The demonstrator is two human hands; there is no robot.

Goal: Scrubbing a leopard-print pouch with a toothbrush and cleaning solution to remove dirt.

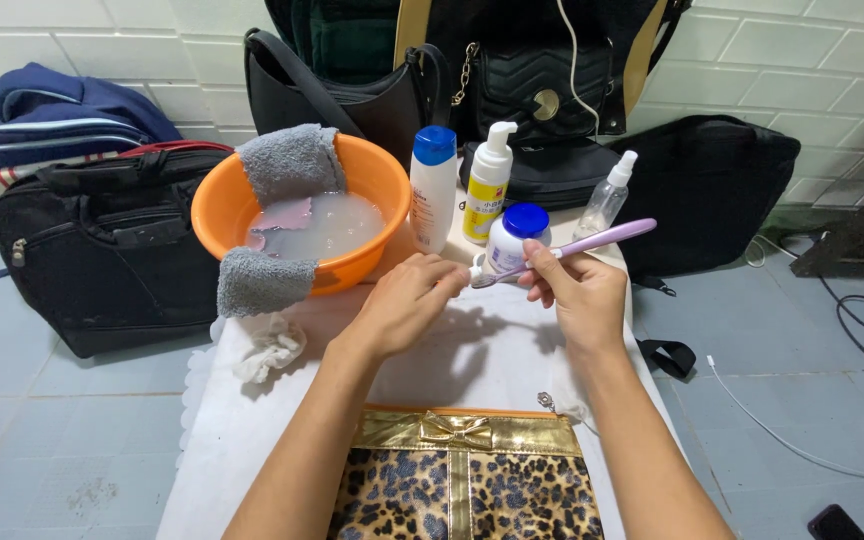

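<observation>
My right hand (580, 292) grips a lilac toothbrush (592, 241) by the middle of its handle, bristle end pointing left. My left hand (407, 300) has its fingertips at the brush head, next to a small white tube that is mostly hidden behind the fingers. Just behind the brush stands a short white jar with a blue lid (514, 236). A leopard-print bag with a gold band and bow (464, 485) lies on the white cloth-covered table (252, 420) in front of me.
An orange basin (214, 205) of cloudy water, with grey towels over its rim, sits at back left. A white bottle with blue cap (433, 187), a pump bottle (487, 183) and a clear spray bottle (608, 195) stand behind. Black bags (92, 250) surround the table. A crumpled tissue (270, 350) lies left.
</observation>
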